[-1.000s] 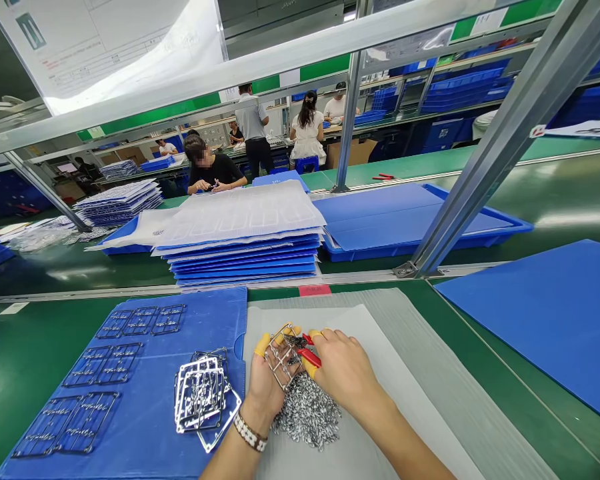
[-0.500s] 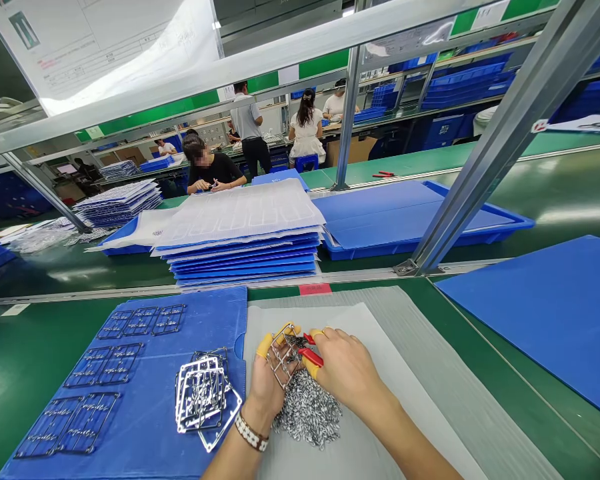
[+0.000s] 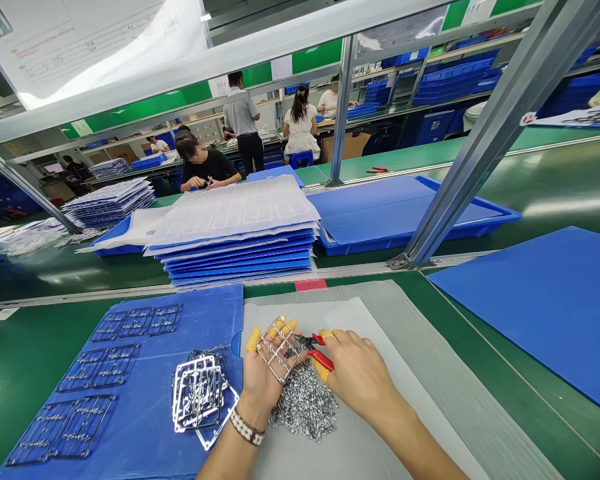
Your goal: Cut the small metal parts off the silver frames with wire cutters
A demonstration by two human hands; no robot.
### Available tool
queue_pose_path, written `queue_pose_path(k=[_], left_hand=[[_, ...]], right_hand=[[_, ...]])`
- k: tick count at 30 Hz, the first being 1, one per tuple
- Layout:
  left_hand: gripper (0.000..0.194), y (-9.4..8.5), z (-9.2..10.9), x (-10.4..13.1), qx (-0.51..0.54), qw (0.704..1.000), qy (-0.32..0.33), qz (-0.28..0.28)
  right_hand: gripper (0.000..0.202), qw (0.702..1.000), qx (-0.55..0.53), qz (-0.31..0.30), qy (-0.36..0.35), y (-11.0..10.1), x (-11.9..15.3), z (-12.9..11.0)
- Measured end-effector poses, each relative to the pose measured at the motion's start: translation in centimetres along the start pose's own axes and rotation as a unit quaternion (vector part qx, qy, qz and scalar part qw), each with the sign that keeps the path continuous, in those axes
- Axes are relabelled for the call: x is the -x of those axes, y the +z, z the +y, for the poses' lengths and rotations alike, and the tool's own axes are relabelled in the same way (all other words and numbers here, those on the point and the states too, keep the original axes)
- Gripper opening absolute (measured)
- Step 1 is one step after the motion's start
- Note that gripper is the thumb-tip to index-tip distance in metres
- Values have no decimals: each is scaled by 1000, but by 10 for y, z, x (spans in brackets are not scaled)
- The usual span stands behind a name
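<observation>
My left hand [image 3: 263, 373], with yellow finger covers, holds a small metal frame [image 3: 279, 349] with cross bars, palm up. In my right hand [image 3: 357, 367] are red-handled pliers [image 3: 322, 361], their dark jaws near the frame's right side. Whether the jaws touch the frame cannot be made out. Beneath both hands lies a pile of small metal pieces [image 3: 307, 403] on a white sheet [image 3: 365, 333]. Left of my left hand, a loose stack of metal frames [image 3: 200, 393] rests on a blue board [image 3: 145, 427]. More frames [image 3: 83, 427] lie in rows on that board.
Behind the work area stand a tall stack of blue and white sheets [image 3: 240, 257] and a blue tray [image 3: 495, 217]. A slanted metal post [image 3: 475, 143] rises at the right, beside another blue board [image 3: 540, 287]. People work in the background.
The frame in my left hand has turned to face the camera more. My right hand and the pliers have shifted slightly right and down, farther from the frame. The whole view has moved a little.
</observation>
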State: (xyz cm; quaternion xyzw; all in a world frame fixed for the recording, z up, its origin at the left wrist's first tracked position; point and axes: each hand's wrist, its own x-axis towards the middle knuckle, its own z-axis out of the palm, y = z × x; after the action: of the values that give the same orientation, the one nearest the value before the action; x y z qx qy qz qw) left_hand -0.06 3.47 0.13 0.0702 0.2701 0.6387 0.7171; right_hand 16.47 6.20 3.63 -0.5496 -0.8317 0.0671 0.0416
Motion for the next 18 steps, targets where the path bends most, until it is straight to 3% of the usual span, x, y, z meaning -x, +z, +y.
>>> queue_pose_path(k=[8, 18], left_hand=[[56, 1, 2, 0, 2, 1000, 14, 2], [51, 4, -1, 2, -39, 998, 29, 32]], right_hand=[[20, 1000, -12, -8, -11, 7, 3, -5], [16, 1000, -3, -5, -19, 8, -1, -14]])
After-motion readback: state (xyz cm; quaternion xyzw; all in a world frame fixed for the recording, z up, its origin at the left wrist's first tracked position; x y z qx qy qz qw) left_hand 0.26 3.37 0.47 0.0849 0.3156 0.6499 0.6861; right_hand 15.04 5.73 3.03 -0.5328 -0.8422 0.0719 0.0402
